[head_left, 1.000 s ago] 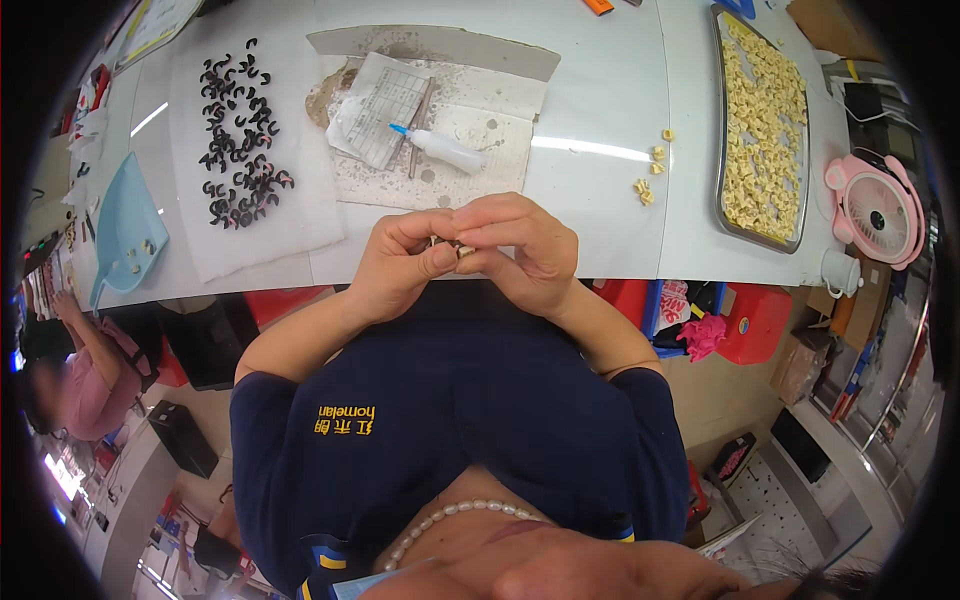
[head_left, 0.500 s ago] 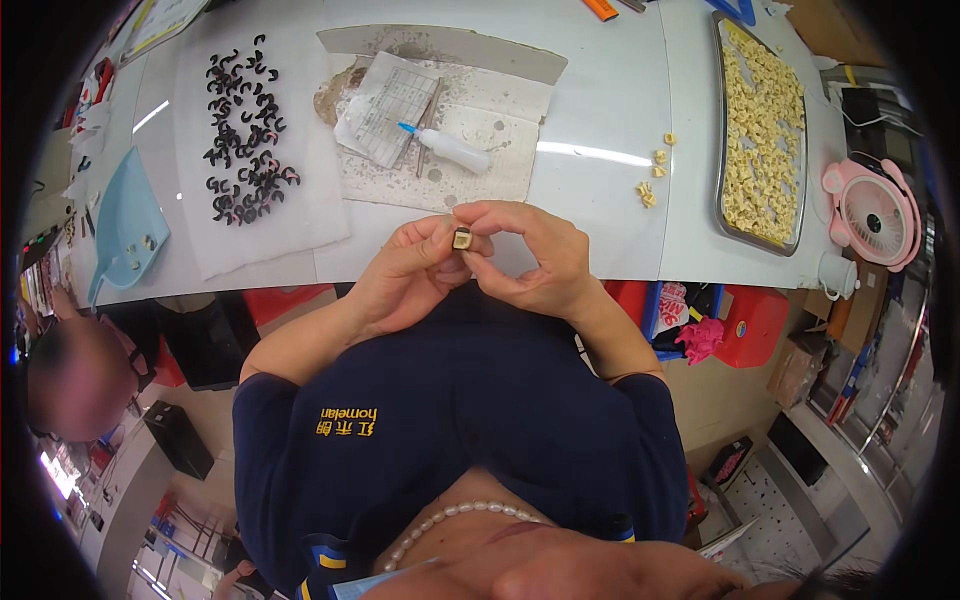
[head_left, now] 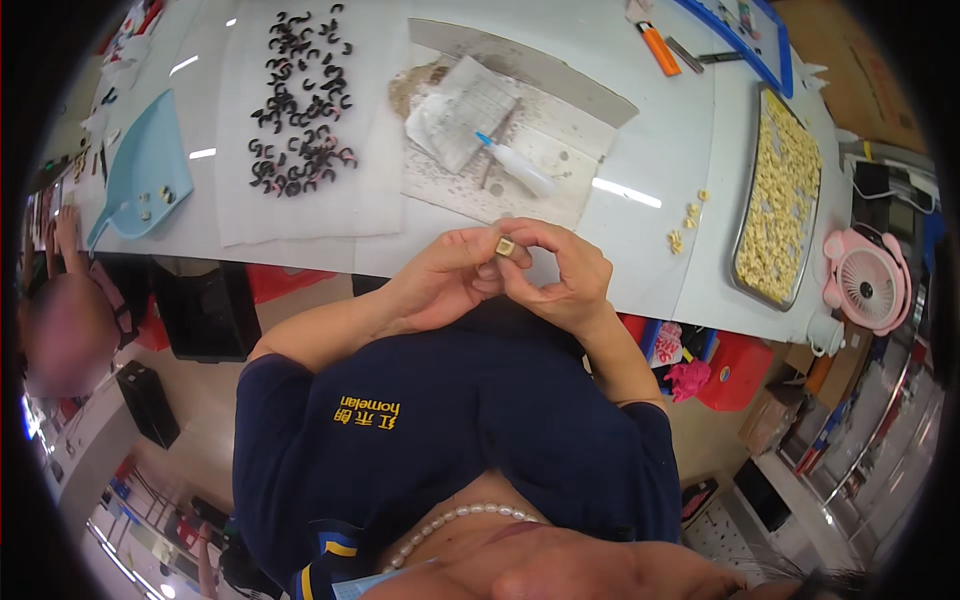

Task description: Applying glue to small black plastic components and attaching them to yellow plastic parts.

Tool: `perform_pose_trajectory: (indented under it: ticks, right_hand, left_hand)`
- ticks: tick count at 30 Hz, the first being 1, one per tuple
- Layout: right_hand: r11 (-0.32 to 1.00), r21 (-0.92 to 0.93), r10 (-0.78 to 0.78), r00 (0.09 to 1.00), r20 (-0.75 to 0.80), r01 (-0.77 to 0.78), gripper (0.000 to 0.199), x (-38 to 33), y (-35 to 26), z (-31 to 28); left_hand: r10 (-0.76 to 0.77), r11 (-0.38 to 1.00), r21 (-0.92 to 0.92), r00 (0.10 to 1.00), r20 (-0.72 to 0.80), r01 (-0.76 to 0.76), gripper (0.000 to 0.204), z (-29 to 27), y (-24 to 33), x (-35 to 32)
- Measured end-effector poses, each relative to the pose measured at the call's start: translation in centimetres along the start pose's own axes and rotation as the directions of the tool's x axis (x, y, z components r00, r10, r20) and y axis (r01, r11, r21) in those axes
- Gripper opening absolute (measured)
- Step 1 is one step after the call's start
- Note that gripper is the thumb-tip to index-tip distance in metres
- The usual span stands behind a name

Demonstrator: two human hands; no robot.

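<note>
A small cream-coloured, cube-like piece with a squarish recess (head_left: 506, 246) is pinched between the fingertips of both hands, just beyond my chest at the table's near edge. My left hand (head_left: 452, 276) has thumb and fingers closed on it from the left. From the right, my right hand (head_left: 566, 272) meets it with thumb and forefinger curled into a ring. A white squeeze bottle with a blue tip (head_left: 518, 168) lies on stained cardboard (head_left: 560, 192) beyond the hands. Several loose cream pieces (head_left: 676, 241) lie to the right.
Many small dark curved pieces (head_left: 300, 100) are spread on a white sheet (head_left: 235, 195) at the left. Past it sits a light-blue dustpan (head_left: 150, 140). A metal tray (head_left: 741, 272) of cream pieces stands right, near a pink fan (head_left: 866, 282). An orange lighter (head_left: 658, 48) lies at the back.
The view has turned and shifted, so the table's contents appear moved. Both hands still hold the small piece, whose recessed face now shows more from above.
</note>
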State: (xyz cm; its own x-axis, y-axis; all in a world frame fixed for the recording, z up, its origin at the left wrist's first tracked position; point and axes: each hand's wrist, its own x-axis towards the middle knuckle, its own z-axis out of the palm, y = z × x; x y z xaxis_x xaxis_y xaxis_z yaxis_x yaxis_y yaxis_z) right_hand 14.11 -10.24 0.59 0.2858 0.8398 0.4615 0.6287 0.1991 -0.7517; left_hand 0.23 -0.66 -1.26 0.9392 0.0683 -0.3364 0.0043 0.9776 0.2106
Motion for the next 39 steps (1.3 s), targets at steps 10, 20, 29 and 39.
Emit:
perform_pose_trajectory:
  ticks: [10, 20, 29, 39]
  right_hand:
    - [0.948, 0.276, 0.144, 0.987, 0.065, -0.156, 0.046, 0.6, 0.6, -0.2]
    - [0.913, 0.274, 0.304, 0.952, 0.033, -0.301, 0.020, 0.2, 1.4, -1.0]
    - [0.929, 0.221, 0.313, 0.949, -0.044, -0.296, 0.012, 0.0, 1.2, -1.6]
    - [0.974, 0.033, 0.224, 0.974, 0.047, -0.225, 0.016, 1.4, 1.5, -1.8]
  left_hand:
    - [0.349, 0.932, 0.150, 0.928, -0.130, -0.330, 0.018, -3.7, 7.1, -6.7]
    - [0.923, -0.340, 0.702, 0.080, 0.376, 0.626, 0.015, -12.5, 25.4, -17.8]
    - [0.809, -0.584, 0.744, 0.311, 0.499, 0.324, 0.012, -6.0, 18.2, -11.8]
    - [0.623, -0.676, 0.683, 0.710, 0.328, 0.277, 0.010, -2.7, 10.7, -4.7]
